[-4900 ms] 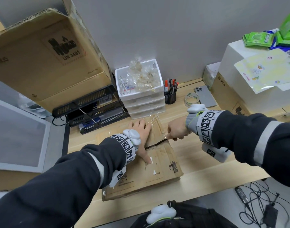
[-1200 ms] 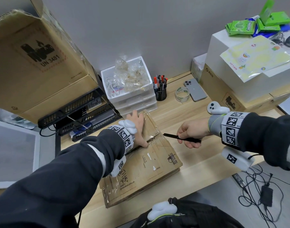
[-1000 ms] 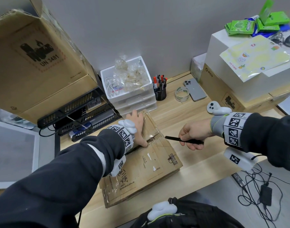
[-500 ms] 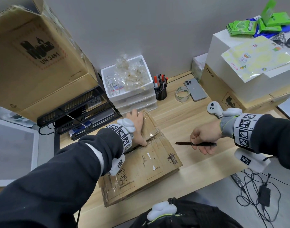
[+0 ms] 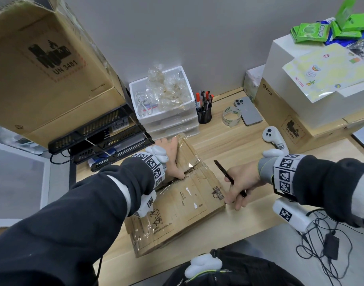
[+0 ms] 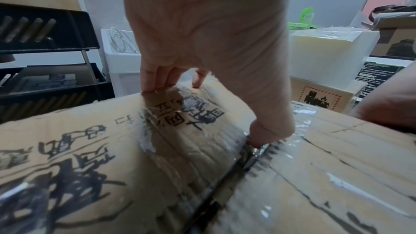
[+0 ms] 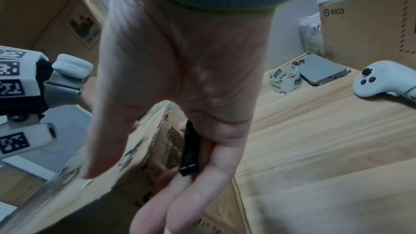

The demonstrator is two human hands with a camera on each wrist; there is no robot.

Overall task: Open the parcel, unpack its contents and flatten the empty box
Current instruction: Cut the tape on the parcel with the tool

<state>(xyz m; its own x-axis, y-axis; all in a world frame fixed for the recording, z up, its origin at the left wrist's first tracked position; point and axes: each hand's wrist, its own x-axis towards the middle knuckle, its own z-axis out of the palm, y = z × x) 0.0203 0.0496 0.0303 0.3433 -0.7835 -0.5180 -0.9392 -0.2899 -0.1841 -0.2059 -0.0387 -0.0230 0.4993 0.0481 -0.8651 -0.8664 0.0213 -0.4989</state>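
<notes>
Your left hand (image 5: 171,159) lies spread on the far flap of the parcel (image 5: 183,205), thumb tip at the slit centre seam, while your right hand (image 5: 242,183) pinches the black cutter (image 5: 228,176) and rests its fingertips on the parcel's right corner. The parcel sits flat on the counter (image 5: 234,145), flaps not yet raised. Likely next comes the taped end seam: keep the blade shallow and draw it away from your left thumb, then lift the flaps. The white controller (image 5: 273,138), tape roll (image 5: 231,117) and phone (image 5: 248,111) lie well behind your right hand; the drawer unit (image 5: 168,122) crowds the parcel's far edge.
</notes>
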